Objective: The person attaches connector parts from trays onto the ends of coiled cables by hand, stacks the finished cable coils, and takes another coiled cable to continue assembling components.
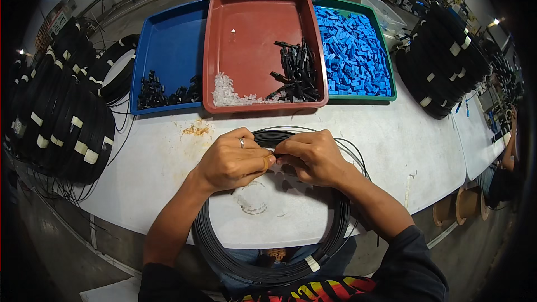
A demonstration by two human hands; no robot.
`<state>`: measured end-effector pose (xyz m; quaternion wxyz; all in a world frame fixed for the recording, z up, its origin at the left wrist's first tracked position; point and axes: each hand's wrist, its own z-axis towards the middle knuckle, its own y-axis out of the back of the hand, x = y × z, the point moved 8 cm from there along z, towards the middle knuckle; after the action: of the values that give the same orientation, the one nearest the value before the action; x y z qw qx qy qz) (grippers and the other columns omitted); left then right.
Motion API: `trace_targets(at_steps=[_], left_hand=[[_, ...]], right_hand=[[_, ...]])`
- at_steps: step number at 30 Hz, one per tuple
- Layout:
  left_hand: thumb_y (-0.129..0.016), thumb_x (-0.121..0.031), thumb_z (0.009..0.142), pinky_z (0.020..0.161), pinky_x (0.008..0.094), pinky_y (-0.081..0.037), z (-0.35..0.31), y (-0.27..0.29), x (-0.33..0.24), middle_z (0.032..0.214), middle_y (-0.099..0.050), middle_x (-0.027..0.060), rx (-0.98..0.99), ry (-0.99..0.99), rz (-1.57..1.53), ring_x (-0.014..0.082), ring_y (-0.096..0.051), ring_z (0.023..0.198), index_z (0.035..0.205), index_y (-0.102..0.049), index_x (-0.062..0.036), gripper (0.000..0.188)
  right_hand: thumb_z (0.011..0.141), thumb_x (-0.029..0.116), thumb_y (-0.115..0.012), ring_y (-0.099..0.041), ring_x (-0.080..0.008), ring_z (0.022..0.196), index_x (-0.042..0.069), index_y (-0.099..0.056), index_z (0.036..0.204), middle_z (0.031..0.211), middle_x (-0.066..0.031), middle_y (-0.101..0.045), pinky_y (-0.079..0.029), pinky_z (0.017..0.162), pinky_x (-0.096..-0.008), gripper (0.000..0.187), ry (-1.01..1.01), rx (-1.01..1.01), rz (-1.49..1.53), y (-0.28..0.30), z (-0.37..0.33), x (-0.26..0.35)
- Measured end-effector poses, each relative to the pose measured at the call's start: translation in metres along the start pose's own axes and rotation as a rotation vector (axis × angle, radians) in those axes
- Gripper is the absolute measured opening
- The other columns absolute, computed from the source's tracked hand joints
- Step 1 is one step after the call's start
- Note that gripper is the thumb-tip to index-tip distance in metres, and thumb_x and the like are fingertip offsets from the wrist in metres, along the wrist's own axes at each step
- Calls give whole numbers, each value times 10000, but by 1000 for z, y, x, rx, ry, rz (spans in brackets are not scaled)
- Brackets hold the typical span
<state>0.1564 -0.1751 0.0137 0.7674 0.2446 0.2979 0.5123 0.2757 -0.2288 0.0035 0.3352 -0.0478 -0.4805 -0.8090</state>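
Observation:
A coil of black cable (342,212), with a pale tape band at its near side, lies on the white table and overhangs its front edge. Over the coil's far side, my left hand (238,159) and my right hand (310,156) meet fingertip to fingertip. Both are closed in a pinch around something small and dark, mostly hidden by the fingers; I cannot tell whether it is a cable end or a connector. A ring is on one left finger, and a tan band wraps another. A loose cable strand loops past my right wrist.
Beyond the hands stand a blue tray (168,33) with black parts, a red tray (257,17) with clear and black pieces, and a green tray (391,86) full of blue clips (352,50). Taped cable coils are stacked left (61,123) and right (442,67). Another person's arm (509,154) shows far right.

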Motion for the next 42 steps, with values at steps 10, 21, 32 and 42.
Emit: trace_targets(at_steps=[10,21,32,42], left_hand=[[-840,-51,761,623,308,-498,-2,1,-1,775,-746,26,15,-8,29,146,-679,661,724,-707,-68,139],[-853,-46,758,614,307,-494,-1,1,-3,770,-747,21,7,-26,31,149,-691,673,701,-690,-81,176],[-821,-76,772,626,305,-478,-1,0,-4,752,-722,12,5,-49,49,140,-646,640,703,-674,-65,163],[-840,-62,785,624,318,-498,0,-3,-7,794,-749,33,41,-72,98,153,-688,670,718,-692,-72,162]], right_hand=[[723,47,-805,-690,-289,659,56,-709,927,782,-88,-706,-537,569,-390,226,-14,-27,-11,0,0,-1],[715,64,-806,-711,-275,686,57,-712,916,822,-81,-731,-555,575,-372,222,-8,36,-3,-3,0,-1],[729,64,-807,-708,-272,676,56,-717,918,791,-78,-719,-550,569,-373,209,-45,39,-32,-5,1,0],[737,69,-804,-703,-286,681,51,-718,910,790,-85,-718,-552,594,-384,194,-69,69,-32,-7,0,-3]])
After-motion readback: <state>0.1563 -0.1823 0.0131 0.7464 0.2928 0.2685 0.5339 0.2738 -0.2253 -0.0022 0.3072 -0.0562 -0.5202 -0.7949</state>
